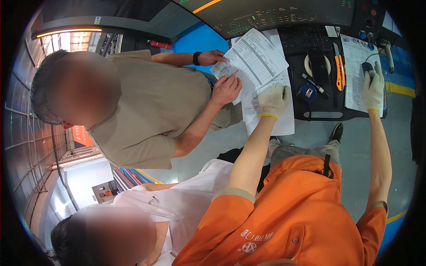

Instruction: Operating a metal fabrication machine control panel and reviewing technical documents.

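Note:
My left hand (274, 101), in a white knit glove with a yellow cuff, rests on loose white sheets (284, 126) at the console's left. Its fingers are curled; whatever lies inside them is hidden. Just above it is a printed form (257, 57), held at its left edge by a co-worker's hand (212, 57). That person's other hand (226, 89) points at the form with a finger. My right hand (374, 88), gloved alike, is on a black computer mouse (367, 67), fingers along it. Under the mouse lies a printed sheet (353, 84).
Between my hands, a black console shelf (306, 111) bears a keyboard (306, 39), tape roll (308, 65), marker (316, 85), blue tape measure (308, 92) and orange utility knife (340, 71). A screen (275, 17) stands behind. Two people (142, 102) are at my left.

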### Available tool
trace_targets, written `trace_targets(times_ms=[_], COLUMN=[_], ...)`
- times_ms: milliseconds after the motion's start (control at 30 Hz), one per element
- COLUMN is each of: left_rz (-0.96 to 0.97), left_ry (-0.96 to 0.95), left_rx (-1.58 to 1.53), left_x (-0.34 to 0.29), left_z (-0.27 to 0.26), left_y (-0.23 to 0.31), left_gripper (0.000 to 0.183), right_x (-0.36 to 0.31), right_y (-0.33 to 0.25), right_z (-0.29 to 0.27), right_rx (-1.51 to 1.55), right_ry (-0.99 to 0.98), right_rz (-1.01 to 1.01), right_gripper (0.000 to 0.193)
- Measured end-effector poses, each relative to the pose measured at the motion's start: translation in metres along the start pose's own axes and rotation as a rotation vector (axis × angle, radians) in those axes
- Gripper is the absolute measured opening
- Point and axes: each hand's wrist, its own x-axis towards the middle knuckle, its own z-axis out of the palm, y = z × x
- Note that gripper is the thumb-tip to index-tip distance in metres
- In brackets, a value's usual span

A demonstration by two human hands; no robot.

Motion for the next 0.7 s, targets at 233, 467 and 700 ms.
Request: trace_targets(times_ms=[233,467,700], left_rz=[0.01,-0.009,-0.005], left_ry=[0.005,-0.008,0.006], left_rx=[-0.021,0.037,0.036], left_x=[0.002,0.001,0.0], left_z=[0.003,0.0,0.002], left_y=[0.007,-0.003,0.002], left_gripper=[0.028,0.028,0.027], right_x=[-0.002,0.003,0.003], right_y=[0.011,-0.003,-0.008], right_z=[-0.008,0.004,-0.01], right_rx=[-0.029,0.028,-0.091], right_ry=[0.022,0.044,-0.026], right_rz=[-0.004,-0.013,0.054], right_gripper=[0.024,0.028,0.053])
